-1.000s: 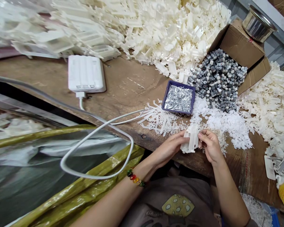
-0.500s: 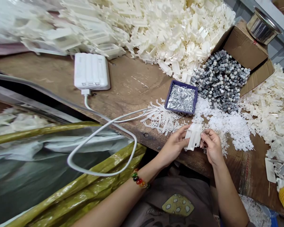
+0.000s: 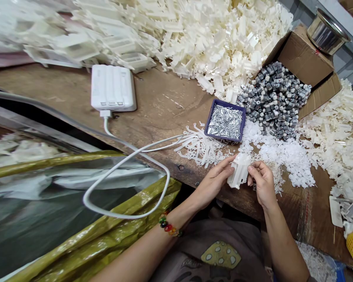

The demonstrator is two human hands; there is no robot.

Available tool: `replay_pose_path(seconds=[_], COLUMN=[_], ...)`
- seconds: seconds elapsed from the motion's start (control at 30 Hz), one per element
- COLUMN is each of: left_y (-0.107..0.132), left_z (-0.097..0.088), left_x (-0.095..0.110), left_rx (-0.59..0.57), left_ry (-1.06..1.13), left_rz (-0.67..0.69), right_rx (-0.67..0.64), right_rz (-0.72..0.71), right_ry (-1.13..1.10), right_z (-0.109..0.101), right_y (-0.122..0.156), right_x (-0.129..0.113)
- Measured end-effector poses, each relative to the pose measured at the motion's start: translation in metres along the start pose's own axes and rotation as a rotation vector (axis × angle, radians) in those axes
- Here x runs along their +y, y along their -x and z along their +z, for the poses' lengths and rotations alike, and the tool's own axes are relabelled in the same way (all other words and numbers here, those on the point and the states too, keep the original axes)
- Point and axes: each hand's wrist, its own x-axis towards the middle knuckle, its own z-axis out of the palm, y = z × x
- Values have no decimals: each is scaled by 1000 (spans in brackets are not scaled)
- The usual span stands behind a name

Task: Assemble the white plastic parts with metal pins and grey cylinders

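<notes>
Both hands grip one white plastic part (image 3: 239,172) just above the front edge of the brown wooden bench (image 3: 164,105). My left hand (image 3: 216,181) holds its left side with fingers and thumb. My right hand (image 3: 261,183) pinches its right side. A beaded bracelet (image 3: 168,226) circles my left wrist. Right behind the hands lie thin white plastic strips (image 3: 200,147) and a heap of small white bits (image 3: 282,156). A purple tray (image 3: 225,122) full of shiny metal pins stands a hand's width beyond.
A cardboard box (image 3: 306,62) spills grey-and-white parts (image 3: 272,98) at the right. Large heaps of cream plastic parts (image 3: 211,35) cover the back and right. A white power bank (image 3: 113,88) with cable (image 3: 126,156) lies left. A steel pot (image 3: 326,31) stands top right; a yellow-green bag (image 3: 76,219) hangs below.
The white part has tilted slightly between my fingers, and my left fingers have stretched along it. The view has shifted a little left since a second ago.
</notes>
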Motion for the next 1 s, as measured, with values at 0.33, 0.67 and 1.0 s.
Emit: replay_pose_path(seconds=[0.33, 0.67, 1.0], left_y=[-2, -3, 6], left_z=[-4, -20, -17], left_x=[9, 8, 12], left_rx=[-169, -351, -136], left_ry=[251, 277, 49], left_rz=[-169, -258, -125], right_rx=[-98, -183, -176], right_rz=[9, -95, -301], right_ry=[140, 398, 744], right_z=[3, 8, 11], right_y=[-1, 0, 10], right_x=[-14, -25, -33])
